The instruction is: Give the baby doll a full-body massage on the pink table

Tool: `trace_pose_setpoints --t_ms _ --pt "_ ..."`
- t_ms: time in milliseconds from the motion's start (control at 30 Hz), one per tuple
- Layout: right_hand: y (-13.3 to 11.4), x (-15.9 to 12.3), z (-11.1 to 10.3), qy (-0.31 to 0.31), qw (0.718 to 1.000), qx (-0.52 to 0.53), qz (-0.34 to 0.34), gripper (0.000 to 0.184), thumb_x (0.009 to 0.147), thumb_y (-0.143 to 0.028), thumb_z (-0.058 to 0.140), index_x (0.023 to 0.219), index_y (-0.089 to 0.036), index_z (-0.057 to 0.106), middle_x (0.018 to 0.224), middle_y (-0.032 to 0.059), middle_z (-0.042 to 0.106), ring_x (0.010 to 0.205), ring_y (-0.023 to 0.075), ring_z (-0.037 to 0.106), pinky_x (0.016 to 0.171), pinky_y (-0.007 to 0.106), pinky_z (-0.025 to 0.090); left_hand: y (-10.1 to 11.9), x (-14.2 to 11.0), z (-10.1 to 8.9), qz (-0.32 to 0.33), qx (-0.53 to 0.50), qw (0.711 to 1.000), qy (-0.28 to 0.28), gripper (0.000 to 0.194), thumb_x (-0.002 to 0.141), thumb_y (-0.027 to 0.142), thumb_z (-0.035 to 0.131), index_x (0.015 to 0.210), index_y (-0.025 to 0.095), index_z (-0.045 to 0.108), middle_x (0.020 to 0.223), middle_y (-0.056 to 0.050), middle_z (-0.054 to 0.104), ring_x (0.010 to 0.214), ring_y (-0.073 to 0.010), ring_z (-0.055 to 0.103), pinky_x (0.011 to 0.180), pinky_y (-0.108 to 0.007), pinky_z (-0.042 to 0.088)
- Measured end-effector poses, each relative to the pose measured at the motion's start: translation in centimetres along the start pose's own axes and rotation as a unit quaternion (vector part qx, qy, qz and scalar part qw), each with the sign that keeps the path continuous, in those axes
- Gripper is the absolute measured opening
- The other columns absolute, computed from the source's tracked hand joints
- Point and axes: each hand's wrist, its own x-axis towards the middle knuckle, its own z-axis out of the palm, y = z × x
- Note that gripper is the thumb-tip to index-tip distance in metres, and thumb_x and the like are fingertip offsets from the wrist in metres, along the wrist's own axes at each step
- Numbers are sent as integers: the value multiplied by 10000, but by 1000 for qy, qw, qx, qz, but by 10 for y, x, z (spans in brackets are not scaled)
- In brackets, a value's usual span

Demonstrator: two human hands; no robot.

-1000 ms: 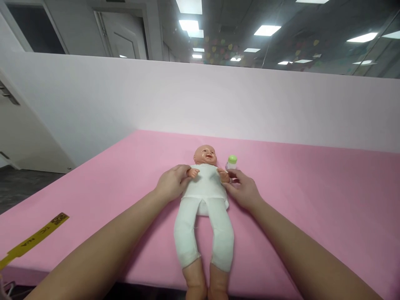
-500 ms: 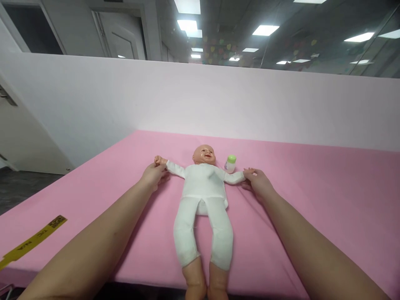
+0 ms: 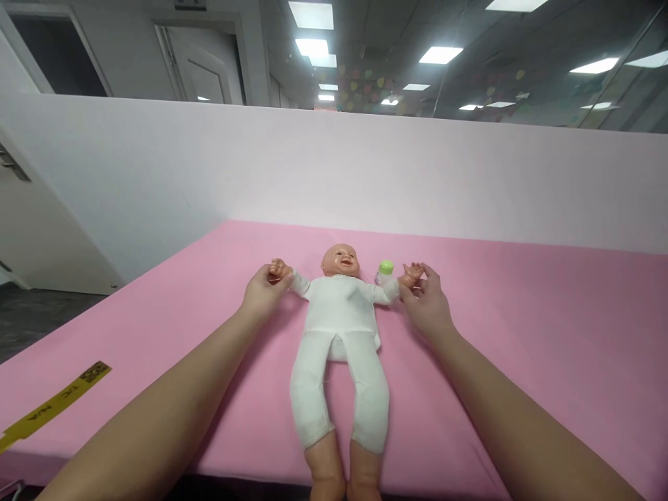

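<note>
A baby doll point(image 3: 342, 306) with a white cloth body lies on its back on a pink-covered table point(image 3: 459, 390), its head away from me and its feet at the near edge. My left hand point(image 3: 264, 292) is closed around the doll's hand and wrist on the left side. On the right side my right hand point(image 3: 428, 303) grips the doll's other wrist, with the doll's small fingers showing above my grip. Both doll arms are held out to the sides, raised and bent a little. Just behind the right doll arm stands a small bottle point(image 3: 385, 268) with a green cap, its lower part hidden.
A yellow printed strip point(image 3: 57, 405) lies at the table's left front. Behind the table runs a low white wall point(image 3: 365, 174), with dark glass reflecting ceiling lights above it. A white door point(image 3: 42, 223) is at the far left.
Both my hands have moved inward, toward the doll's body, and its hands have come up with them. The right doll arm now covers part of the bottle.
</note>
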Motion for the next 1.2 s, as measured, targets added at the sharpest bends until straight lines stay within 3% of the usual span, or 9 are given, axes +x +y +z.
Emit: trace_pose_setpoints --t_ms 100,200,300,600,733,833,933,1033,1200 --pt "-24 -21 9 -77 989 -44 -118 691 927 -371 692 1553 -294 410 1379 113 650 979 265 731 870 429 627 20 -24 11 138 140 978 -64 302 854 462 723 1038 225 690 1062 -71 723 952 -225 678 872 -359 553" --pt "-39 -34 18 -167 946 -113 -256 391 939 -248 634 1329 -281 623 1251 68 709 1080 276 680 947 457 580 34 -39 19 244 251 924 -155 271 869 433 699 1073 257 728 1072 -47 730 949 -226 673 863 -348 537" --pt "-43 -36 21 -210 901 -148 -350 299 929 -146 607 1190 -259 699 1201 65 716 1139 275 641 1003 467 536 39 -42 19 298 299 880 -219 209 867 321 674 1060 275 741 1025 -28 721 914 -194 670 825 -311 526" --pt "-42 -35 18 -239 879 -172 -375 303 941 -124 616 1177 -270 738 1231 69 696 1129 263 630 980 452 535 42 -41 17 337 359 821 -289 180 885 208 592 954 269 746 1026 -58 717 1031 -221 680 934 -335 523" --pt "-41 -35 20 -238 906 -133 -324 294 915 -161 653 1175 -274 727 1188 65 715 1125 275 640 987 475 535 42 -43 18 318 349 841 -265 180 897 280 619 1013 281 757 1056 -59 724 1036 -231 680 940 -347 526" --pt "-31 -29 19 -220 951 -49 -210 315 913 -261 687 1227 -287 698 1196 51 725 1074 258 678 929 446 577 37 -40 17 267 294 894 -205 245 904 416 661 1088 284 753 1075 -49 739 985 -229 684 899 -343 533" --pt "-15 -15 16 -144 984 60 -85 413 915 -388 708 1307 -277 642 1245 59 719 1086 247 697 929 425 598 28 -32 14 159 186 962 -125 344 901 545 672 1100 273 743 1112 -51 751 1000 -233 690 873 -328 543" --pt "3 3 8 -73 989 128 5 616 879 -487 748 1414 -250 553 1174 75 745 1051 264 723 931 463 615 16 -16 7 79 67 993 -61 387 872 556 719 1087 234 719 1120 -72 748 1029 -231 696 899 -332 550" --pt "27 22 -5 -47 977 157 138 756 826 -499 819 1466 -268 491 1109 95 766 917 278 767 828 472 669 -7 12 -6 -73 -78 994 3 445 827 546 772 1052 180 656 1132 -116 713 973 -246 731 843 -381 609"
